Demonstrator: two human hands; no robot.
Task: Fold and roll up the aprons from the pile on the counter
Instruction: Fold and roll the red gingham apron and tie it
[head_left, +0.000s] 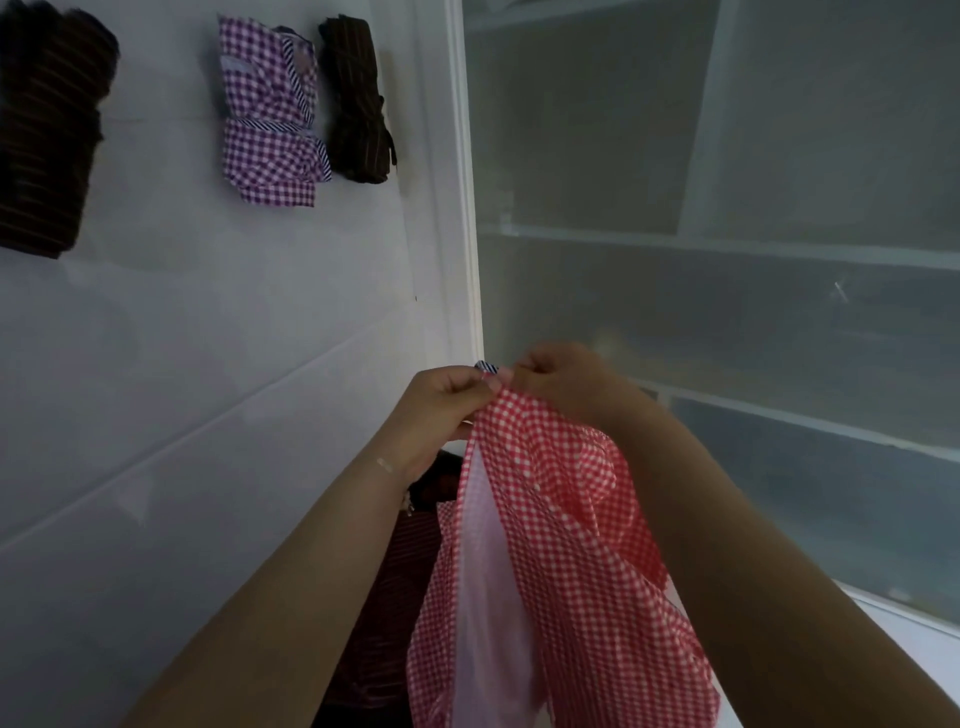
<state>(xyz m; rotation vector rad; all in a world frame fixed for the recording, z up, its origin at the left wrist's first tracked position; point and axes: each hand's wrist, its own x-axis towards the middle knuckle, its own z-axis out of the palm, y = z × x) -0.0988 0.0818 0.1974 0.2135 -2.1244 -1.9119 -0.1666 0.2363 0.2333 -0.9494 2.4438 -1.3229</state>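
Hands (441, 405) (561, 384) pinching red gingham apron (561, 545), possibly striped trim, no writing legible

Single head-worn view, tilted, close above hands (488, 395), facing counter (208, 338).

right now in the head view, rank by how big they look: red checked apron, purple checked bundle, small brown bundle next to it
1. red checked apron, though it is nearest the camera
2. purple checked bundle
3. small brown bundle

Dark striped pile (395, 597) mostly behind red gingham apron (561, 545), its lower part cut off
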